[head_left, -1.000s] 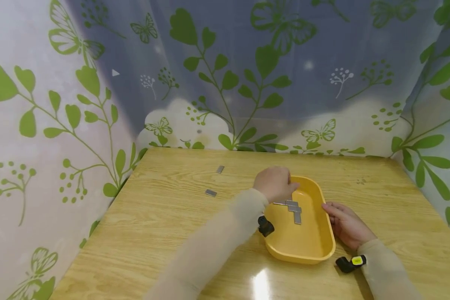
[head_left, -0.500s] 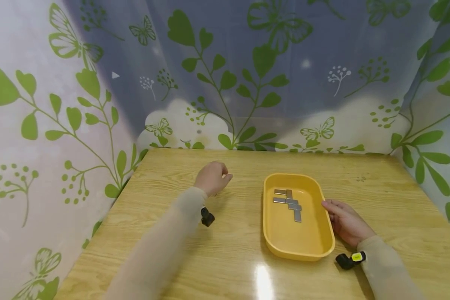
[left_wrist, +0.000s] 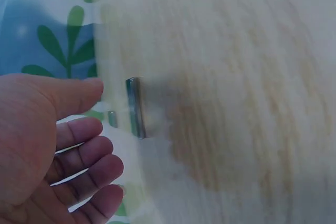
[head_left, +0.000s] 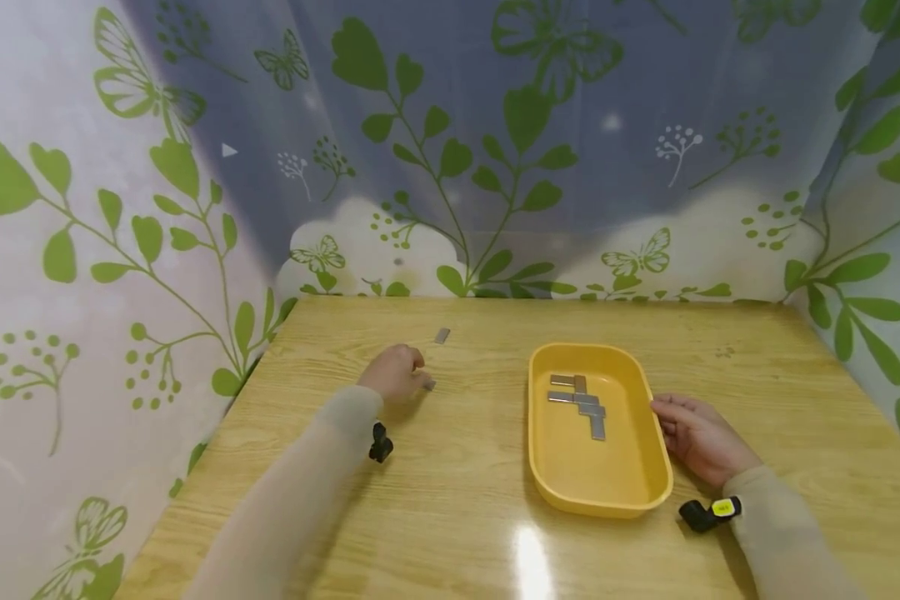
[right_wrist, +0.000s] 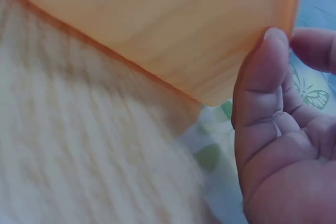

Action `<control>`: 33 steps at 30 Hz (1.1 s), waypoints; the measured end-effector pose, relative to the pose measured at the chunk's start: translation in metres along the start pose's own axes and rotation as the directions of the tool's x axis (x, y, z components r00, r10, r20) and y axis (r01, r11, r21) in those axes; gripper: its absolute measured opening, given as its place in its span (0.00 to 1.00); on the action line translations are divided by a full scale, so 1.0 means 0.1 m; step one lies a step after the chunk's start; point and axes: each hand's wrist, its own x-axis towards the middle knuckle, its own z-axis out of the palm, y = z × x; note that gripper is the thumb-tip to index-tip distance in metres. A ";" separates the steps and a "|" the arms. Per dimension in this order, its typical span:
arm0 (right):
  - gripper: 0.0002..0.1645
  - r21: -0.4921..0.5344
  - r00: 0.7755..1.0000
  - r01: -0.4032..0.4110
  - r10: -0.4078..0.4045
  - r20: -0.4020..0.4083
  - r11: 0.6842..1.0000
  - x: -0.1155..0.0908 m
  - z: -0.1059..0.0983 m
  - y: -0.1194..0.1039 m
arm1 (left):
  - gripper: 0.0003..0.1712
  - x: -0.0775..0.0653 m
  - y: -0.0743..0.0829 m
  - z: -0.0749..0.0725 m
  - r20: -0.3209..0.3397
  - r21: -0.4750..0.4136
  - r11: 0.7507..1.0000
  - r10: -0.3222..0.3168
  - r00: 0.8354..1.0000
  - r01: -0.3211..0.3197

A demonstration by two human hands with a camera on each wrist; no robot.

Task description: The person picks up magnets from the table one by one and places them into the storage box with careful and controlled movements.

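My left hand [head_left: 396, 375] is over the left part of the table, fingers loosely bent and holding nothing. Right at its fingertips in the head view is a small flat grey metallic block [head_left: 430, 385], mostly covered by the hand. The left wrist view shows this shiny block [left_wrist: 135, 107] on the wood, apart from the thumb and fingers. Farther back lies a second such block [head_left: 442, 335]. My right hand [head_left: 705, 437] holds the side rim of a yellow plastic tray [head_left: 600, 497], thumb and finger at the edge. Several like blocks [head_left: 588, 400] lie flat inside, edge to edge.
The wooden table [head_left: 465, 483] ends at a patterned cloth [head_left: 450, 167] behind and at the left side. Black cameras are strapped on both wrists, the left camera [head_left: 380, 443] hanging low over the tabletop.
My left hand has left the tray and moved left to the nearer loose block. Another block now shows in the tray where the hand was. The right hand stays at the rim.
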 end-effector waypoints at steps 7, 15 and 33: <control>0.16 -0.011 1.000 -0.022 0.022 -0.001 1.000 0.01 -0.02 -0.05 | 0.18 -0.01 -0.02 0.12 0.005 0.054 0.998 0.023 1.000 -0.024; 0.21 -0.157 0.996 -0.061 0.050 -0.070 0.986 0.12 -0.07 -0.15 | 0.20 0.01 0.01 0.16 -0.007 0.039 0.998 -0.046 0.999 0.046; 0.25 -0.305 0.978 -0.159 0.108 -0.178 0.939 0.35 0.04 -0.24 | 0.22 0.09 0.09 0.15 0.022 -0.004 0.979 -0.204 0.979 0.204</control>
